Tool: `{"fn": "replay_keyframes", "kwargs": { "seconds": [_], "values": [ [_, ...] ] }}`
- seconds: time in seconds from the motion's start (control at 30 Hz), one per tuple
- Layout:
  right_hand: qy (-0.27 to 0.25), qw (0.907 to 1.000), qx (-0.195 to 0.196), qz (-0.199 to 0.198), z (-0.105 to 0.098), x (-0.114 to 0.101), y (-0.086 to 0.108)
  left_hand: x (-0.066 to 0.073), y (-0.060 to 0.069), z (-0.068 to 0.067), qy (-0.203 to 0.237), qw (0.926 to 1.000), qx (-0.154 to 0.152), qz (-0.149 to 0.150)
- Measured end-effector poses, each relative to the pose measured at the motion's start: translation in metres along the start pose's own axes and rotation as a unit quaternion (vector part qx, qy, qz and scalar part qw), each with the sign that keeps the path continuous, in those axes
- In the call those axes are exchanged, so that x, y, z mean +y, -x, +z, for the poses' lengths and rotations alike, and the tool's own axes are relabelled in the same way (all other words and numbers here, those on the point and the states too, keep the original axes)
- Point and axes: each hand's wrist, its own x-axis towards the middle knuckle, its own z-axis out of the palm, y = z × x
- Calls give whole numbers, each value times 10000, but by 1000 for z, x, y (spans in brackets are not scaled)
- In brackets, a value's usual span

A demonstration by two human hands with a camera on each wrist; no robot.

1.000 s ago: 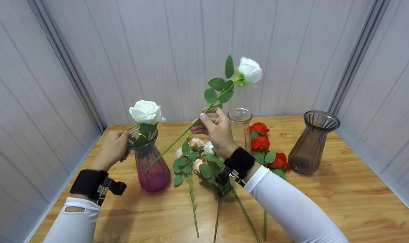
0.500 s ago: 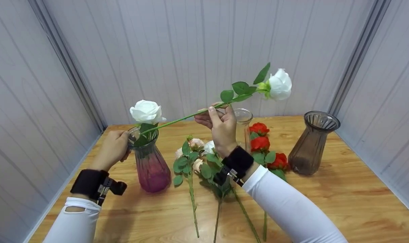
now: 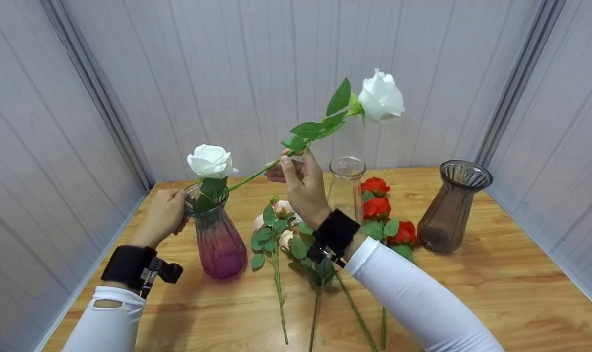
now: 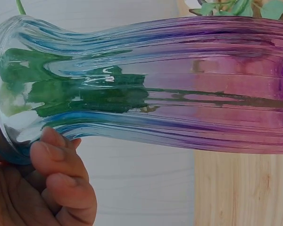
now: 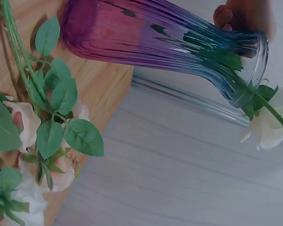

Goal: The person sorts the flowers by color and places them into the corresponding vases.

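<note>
At the left stands a ribbed glass vase (image 3: pixel 221 244), bluish at the neck and pink-purple below. One white rose (image 3: pixel 210 161) stands in it, its leaves and stem showing through the glass in the left wrist view. My left hand (image 3: pixel 163 215) grips the vase's rim from the left, fingers curled. My right hand (image 3: pixel 303 186) pinches the green stem of a second white rose (image 3: pixel 381 95) just below its leaves. That rose leans up to the right. Its lower stem (image 5: pixel 276 115) passes into the vase mouth in the right wrist view; the tip is hard to make out.
Pink roses (image 3: pixel 286 238) and their stems lie on the wooden table (image 3: pixel 217 318) in the middle. Red roses (image 3: pixel 376 208) lie right of them, beside a clear glass vase (image 3: pixel 347 188). A brown glass vase (image 3: pixel 442 220) stands at the right. Panelled walls (image 3: pixel 256 73) enclose the table.
The held rose's lower end has gone from in front of the vase up to its mouth. My right hand rose rightward, then came back left, tilting the bloom higher. My left hand stays put.
</note>
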Motion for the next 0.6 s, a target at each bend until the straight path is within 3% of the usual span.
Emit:
{"fn": "replay_keyframes", "kwargs": {
  "seconds": [0.3,0.6],
  "values": [
    [504,9969,-591,-112,24,-4,-6,0,1,0,30,10000,65,-28],
    [726,9945,-751,88,42,0,-1,1,1,2,60,9999,131,72]
  ]
}}
